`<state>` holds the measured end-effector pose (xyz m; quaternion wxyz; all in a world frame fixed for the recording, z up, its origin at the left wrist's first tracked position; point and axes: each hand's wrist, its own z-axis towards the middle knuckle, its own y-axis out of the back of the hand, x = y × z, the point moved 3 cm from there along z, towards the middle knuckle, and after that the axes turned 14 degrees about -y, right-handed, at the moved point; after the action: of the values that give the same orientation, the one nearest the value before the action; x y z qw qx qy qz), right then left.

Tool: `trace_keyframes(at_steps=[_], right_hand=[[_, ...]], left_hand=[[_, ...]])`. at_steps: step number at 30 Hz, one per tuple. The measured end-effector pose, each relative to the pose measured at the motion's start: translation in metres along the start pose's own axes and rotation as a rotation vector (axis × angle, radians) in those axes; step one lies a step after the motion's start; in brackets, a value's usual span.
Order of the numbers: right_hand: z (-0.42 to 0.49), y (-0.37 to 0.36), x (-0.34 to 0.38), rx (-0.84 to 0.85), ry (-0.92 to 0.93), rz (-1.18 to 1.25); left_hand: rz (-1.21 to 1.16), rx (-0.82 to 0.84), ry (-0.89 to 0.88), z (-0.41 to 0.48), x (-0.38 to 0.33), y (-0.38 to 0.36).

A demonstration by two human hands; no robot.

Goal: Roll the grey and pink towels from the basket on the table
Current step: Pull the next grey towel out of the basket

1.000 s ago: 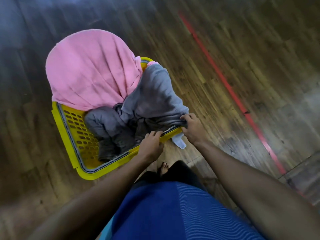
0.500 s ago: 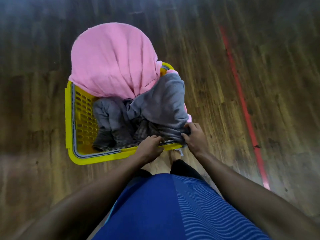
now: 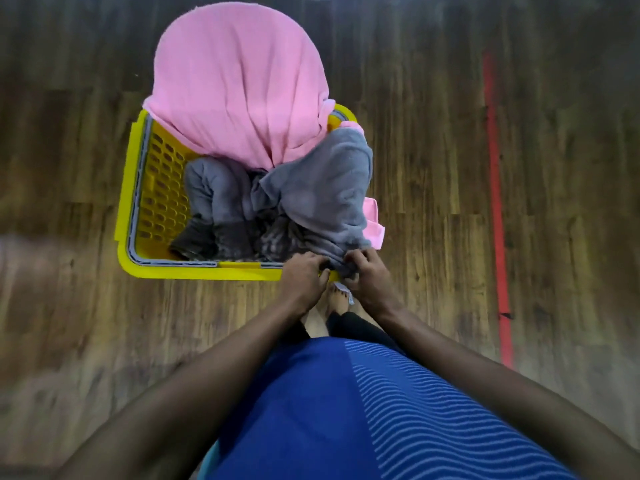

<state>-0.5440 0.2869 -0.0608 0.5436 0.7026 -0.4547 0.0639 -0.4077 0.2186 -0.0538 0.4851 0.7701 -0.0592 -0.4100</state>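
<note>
basket [image 3: 194, 271]: yellow, perforated sides, standing on the wooden floor [image 3: 433, 168].
pink towel [image 3: 239, 84]: draped over the far end of the basket.
grey towel [image 3: 322, 195]: heaped inside the basket, spilling over its near right corner.
left grip [image 3: 304, 277]: fingers curled over the near rim, touching the grey towel.
right grip [image 3: 367, 280]: fingers pinching the hanging edge of the grey towel.
red line [image 3: 495, 202]: on the floor, right of the basket, well apart.

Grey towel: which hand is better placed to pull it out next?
Right, probably: the right hand curls on the grey towel where it drapes over the basket corner; the left hand grips the rim beside it.
</note>
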Motion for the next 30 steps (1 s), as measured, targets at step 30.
trace_keyframes(at_steps=[30], right_hand=[[0.034, 0.09, 0.035, -0.109, -0.099, 0.271]], left_hand=[[-0.406, -0.065, -0.073, 0.057, -0.014, 0.063]])
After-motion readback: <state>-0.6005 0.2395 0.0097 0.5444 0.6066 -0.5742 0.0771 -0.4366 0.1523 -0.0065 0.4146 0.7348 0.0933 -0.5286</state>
